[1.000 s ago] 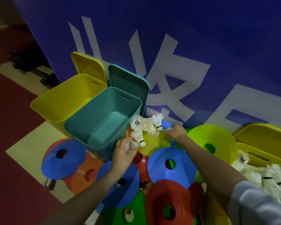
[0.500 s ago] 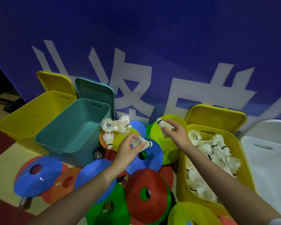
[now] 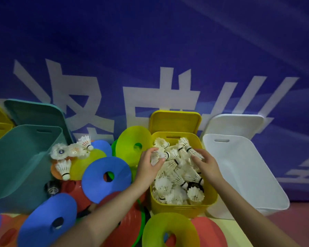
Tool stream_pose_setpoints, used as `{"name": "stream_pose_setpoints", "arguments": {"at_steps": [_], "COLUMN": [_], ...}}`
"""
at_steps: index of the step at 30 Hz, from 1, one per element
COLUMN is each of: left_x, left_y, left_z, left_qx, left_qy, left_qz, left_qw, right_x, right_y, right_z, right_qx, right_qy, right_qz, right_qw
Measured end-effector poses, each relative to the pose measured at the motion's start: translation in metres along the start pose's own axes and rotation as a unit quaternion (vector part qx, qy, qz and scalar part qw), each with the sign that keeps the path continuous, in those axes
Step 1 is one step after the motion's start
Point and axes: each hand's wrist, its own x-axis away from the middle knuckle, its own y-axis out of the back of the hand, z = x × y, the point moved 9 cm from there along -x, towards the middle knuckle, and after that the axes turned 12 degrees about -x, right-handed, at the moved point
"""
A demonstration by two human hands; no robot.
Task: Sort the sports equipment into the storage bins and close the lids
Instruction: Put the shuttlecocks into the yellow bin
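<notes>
A yellow bin (image 3: 211,195) in the middle is piled with white shuttlecocks (image 3: 175,179); its lid (image 3: 175,120) stands open behind it. My left hand (image 3: 147,168) hovers over the bin's left rim and grips a shuttlecock (image 3: 159,155). Over the bin's right side, my right hand (image 3: 206,164) pinches the feathers of another shuttlecock (image 3: 190,149). A few loose shuttlecocks (image 3: 70,150) lie on flat disc cones left of the bin, one more (image 3: 63,168) just below them.
An open teal bin (image 3: 16,157) with its lid (image 3: 34,111) stands at the left, an open white bin (image 3: 239,166) at the right. Blue (image 3: 98,182), yellow-green (image 3: 128,148) and red (image 3: 128,221) disc cones cover the floor. A blue banner wall is behind.
Both hands have carried their shuttlecocks rightward from the disc pile to above the yellow bin. The view has swung right, bringing the white bin fully into sight.
</notes>
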Motion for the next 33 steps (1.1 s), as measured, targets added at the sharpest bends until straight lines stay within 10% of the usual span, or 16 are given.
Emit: {"name": "stream_pose_setpoints", "arguments": {"at_steps": [7, 15, 27, 33], "left_x": [-0.018, -0.019, -0.053, -0.066], "left_y": [-0.021, -0.026, -0.057, -0.083], "left_z": [0.007, 0.010, 0.000, 0.012], "left_qx": [-0.055, -0.081, -0.064, -0.358], "left_qy": [-0.006, -0.022, -0.011, -0.080], "left_qz": [-0.003, -0.010, 0.008, 0.100], "left_qw": [0.998, 0.996, 0.998, 0.925], "right_x": [0.034, 0.031, 0.020, 0.021], "right_y": [-0.040, -0.067, -0.039, -0.039], "right_z": [-0.045, -0.055, -0.052, -0.054], "right_qx": [0.129, 0.434, 0.303, 0.294], "right_qy": [0.015, 0.167, 0.201, 0.176], "right_qz": [0.199, 0.263, 0.227, 0.238], "right_qw": [0.971, 0.845, 0.904, 0.909]}}
